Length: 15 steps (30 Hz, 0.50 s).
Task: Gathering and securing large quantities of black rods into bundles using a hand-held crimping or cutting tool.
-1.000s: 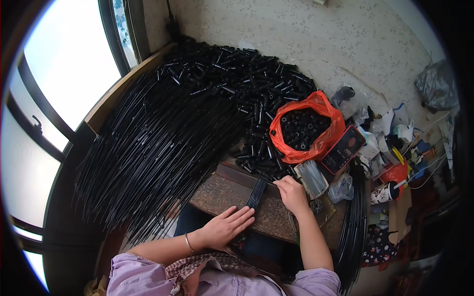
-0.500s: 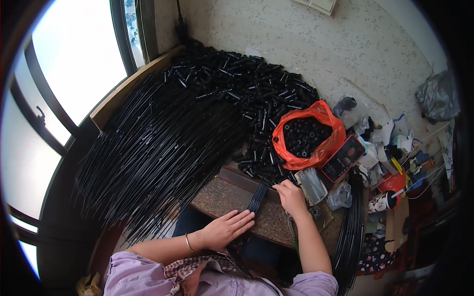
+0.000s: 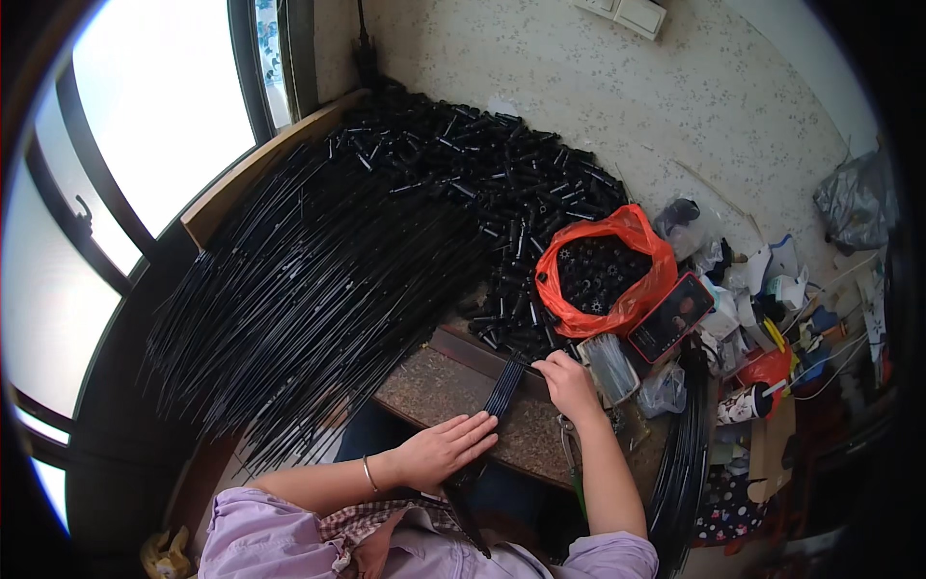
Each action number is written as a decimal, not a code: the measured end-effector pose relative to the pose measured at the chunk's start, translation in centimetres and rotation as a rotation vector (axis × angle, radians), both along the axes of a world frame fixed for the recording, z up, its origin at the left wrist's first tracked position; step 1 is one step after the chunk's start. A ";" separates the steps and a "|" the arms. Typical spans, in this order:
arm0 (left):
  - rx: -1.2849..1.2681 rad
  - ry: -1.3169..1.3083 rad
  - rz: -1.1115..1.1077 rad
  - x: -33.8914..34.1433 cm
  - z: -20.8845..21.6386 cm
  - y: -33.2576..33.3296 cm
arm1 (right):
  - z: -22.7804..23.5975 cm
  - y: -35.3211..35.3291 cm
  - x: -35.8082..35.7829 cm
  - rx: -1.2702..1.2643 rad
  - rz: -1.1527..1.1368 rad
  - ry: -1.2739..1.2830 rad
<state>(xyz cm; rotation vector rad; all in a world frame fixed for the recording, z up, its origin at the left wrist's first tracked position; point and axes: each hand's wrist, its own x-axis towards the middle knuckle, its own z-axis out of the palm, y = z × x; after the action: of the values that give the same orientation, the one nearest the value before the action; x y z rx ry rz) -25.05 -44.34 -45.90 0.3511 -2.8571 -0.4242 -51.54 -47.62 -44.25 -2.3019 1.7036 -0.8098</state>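
My left hand lies flat with its fingers stretched over the lower part of a small row of thin black rods on the brown speckled tabletop. Beyond the rods' upper ends, my right hand is closed in a pinch; what sits between its fingertips is too small to make out. Pliers with green handles lie beside the right wrist, partly hidden by the forearm. A raised brown strip crosses the table near the rod tips, and short black tubular parts are heaped just past it.
Long black rods cover the left side. Behind them rises a pile of black tubes. To the right are an orange bag of small black parts, a phone, a clear box, more rods and a patterned cup.
The whole view has shifted slightly, with the background sitting a little lower. Both hands keep nearly the same place and pose, and the pliers show more clearly beside my right wrist.
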 end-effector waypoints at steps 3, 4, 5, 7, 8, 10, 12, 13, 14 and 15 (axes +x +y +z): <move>0.018 -0.009 0.003 0.1 0.3 -0.1 | 0.7 -0.1 0.5 0.024 0.006 0.059; 0.012 -0.023 0.006 0.2 0.3 -0.1 | 0.9 0.0 0.7 0.080 0.000 0.045; 0.009 -0.022 0.006 0.1 0.2 -0.2 | 1.0 0.0 0.7 0.132 -0.007 0.034; -0.017 -0.023 0.000 0.0 -0.3 -0.2 | 0.6 -0.2 0.4 0.113 -0.018 -0.002; -0.019 -0.022 0.002 0.1 -0.3 -0.2 | 0.3 -0.1 0.3 0.098 -0.029 -0.039; 0.015 -0.020 -0.001 0.1 -0.1 -0.1 | -0.1 0.2 0.3 0.063 -0.024 -0.004; -0.005 -0.040 0.004 0.1 -0.1 -0.1 | 0.5 0.3 0.9 0.033 -0.014 0.027; -0.025 -0.059 0.006 0.2 -0.1 -0.1 | 1.0 0.3 1.3 0.029 -0.021 0.115; -0.027 -0.059 0.005 0.2 0.1 -0.1 | 1.6 0.4 1.7 0.024 -0.033 0.205; -0.002 -0.052 0.008 0.3 0.2 0.0 | 1.6 0.4 1.6 0.023 -0.034 0.205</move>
<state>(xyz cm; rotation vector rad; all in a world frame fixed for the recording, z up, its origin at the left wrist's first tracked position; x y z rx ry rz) -24.79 -44.35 -45.70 0.3783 -2.9050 -0.4163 -49.98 -47.24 -42.67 -2.4194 1.8269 -0.5736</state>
